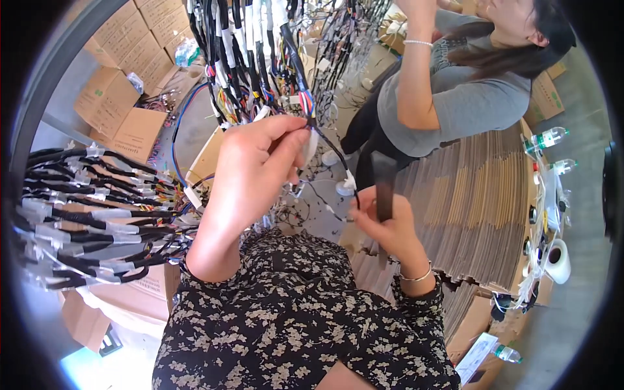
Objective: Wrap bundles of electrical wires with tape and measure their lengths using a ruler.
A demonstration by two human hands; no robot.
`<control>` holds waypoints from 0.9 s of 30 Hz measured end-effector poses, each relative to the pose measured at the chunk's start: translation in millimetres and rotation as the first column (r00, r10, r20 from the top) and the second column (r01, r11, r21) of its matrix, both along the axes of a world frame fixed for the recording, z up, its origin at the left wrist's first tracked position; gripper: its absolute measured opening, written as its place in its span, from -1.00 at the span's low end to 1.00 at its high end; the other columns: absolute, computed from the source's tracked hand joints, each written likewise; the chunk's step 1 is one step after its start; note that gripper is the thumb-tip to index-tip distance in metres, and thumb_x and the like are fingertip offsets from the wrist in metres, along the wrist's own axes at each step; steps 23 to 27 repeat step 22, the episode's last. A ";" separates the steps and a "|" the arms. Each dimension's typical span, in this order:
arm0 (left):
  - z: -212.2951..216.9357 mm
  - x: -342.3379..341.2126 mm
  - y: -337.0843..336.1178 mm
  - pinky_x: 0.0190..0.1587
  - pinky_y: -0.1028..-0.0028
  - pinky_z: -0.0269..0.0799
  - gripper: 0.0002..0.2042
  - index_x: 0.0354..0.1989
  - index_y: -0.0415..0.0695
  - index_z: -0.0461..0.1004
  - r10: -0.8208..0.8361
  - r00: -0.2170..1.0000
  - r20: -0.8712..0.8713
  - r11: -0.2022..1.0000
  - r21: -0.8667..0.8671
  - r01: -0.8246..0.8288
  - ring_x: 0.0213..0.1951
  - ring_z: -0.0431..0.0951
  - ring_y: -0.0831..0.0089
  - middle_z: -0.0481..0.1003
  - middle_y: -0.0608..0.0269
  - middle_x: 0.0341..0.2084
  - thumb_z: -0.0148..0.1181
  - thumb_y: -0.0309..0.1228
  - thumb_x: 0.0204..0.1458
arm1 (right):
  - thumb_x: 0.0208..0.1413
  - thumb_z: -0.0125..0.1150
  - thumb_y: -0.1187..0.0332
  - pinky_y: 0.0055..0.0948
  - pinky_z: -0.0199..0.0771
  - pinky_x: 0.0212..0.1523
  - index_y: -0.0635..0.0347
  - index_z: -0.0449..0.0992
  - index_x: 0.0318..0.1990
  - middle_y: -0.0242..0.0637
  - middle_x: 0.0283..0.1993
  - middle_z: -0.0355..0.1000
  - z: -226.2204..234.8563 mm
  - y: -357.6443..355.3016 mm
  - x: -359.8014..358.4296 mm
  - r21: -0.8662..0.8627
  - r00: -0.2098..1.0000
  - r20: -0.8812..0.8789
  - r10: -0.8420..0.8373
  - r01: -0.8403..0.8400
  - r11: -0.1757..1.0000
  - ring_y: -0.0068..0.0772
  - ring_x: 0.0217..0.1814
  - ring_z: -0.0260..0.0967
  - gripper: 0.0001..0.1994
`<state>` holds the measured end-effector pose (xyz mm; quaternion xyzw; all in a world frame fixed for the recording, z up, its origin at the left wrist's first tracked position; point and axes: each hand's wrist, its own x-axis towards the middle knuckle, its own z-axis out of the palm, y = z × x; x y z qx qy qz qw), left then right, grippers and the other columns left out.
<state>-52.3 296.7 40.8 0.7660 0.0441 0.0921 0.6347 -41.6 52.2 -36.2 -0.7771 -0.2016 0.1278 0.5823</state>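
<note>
My left hand [263, 159] is closed, thumb and forefinger pinching a black-taped wire harness [305, 97] just below where its coloured wires show. From that pinch a thin black wire branch [335, 148] runs down to the right, with a white piece of tape or tag [350, 181] on it. The fingertips of my right hand [388, 224] are closed at the lower end of this branch. A dark, flat, band-like object [383, 185] stands upright across the right hand's fingers; its kind cannot be made out.
Many taped harnesses [244, 52] hang ahead, and another bundle [97, 214] spreads at the left. A co-worker in a grey shirt [455, 97] stands at the right, arm raised. Stacked flat cardboard [468, 208], plastic bottles [549, 138] and a white roll [557, 260] lie right; cartons [120, 97] stand far left.
</note>
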 end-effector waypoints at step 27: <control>-31.3 34.2 -31.4 0.02 0.50 0.35 -0.61 0.22 -0.11 0.34 -0.360 0.900 0.246 0.745 -0.504 0.436 -0.09 0.49 0.51 0.54 0.20 -0.18 0.12 -0.35 0.23 | 0.25 0.15 0.31 -0.66 0.23 -0.45 0.19 0.50 -0.35 -0.46 -0.47 0.41 54.4 -16.0 57.5 0.451 0.813 -0.187 0.551 -0.428 0.784 -0.71 -0.45 0.28 -0.83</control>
